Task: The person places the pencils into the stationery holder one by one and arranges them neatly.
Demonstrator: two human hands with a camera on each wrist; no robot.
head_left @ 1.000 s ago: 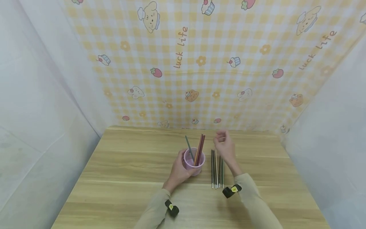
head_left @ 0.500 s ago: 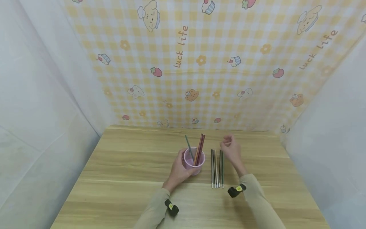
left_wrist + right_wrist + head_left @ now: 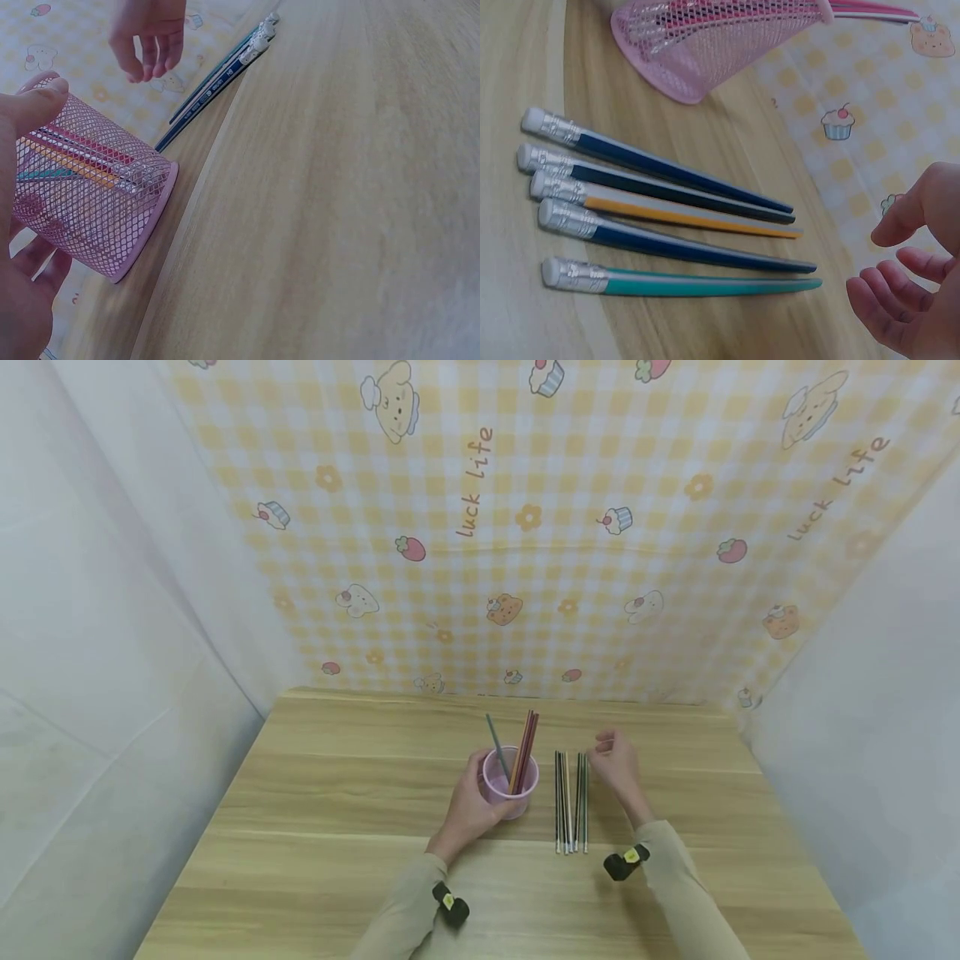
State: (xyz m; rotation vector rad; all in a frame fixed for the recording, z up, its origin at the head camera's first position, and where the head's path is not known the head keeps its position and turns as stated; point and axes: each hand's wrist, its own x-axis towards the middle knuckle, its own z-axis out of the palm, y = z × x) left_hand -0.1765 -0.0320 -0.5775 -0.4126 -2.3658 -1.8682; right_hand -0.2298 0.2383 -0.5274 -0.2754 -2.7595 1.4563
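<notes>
My left hand (image 3: 468, 806) grips a pink mesh pencil cup (image 3: 94, 236) around its side, thumb near the rim in the left wrist view. Red pencils (image 3: 529, 739), an orange one and a teal pencil (image 3: 494, 737) lean inside the cup. To the cup's right, several eraser-tipped pencils lie side by side, among them a teal pencil (image 3: 705, 286), a yellow pencil (image 3: 690, 215) and a dark blue pencil (image 3: 682, 244). Just beyond their far ends hovers my right hand (image 3: 617, 762), fingers loosely bent and holding nothing. It touches no pencil.
A wood-grain table (image 3: 322, 810) carries everything. Behind it hangs a yellow checked cloth (image 3: 570, 560) with cartoon prints, and white sheets (image 3: 120, 610) close off both sides. Each forearm wears a black wrist camera (image 3: 452, 906).
My right hand has drawn away from the cup, moving to the right and nearer to me, past the row of pencils. The left hand and the cup stay where they were.
</notes>
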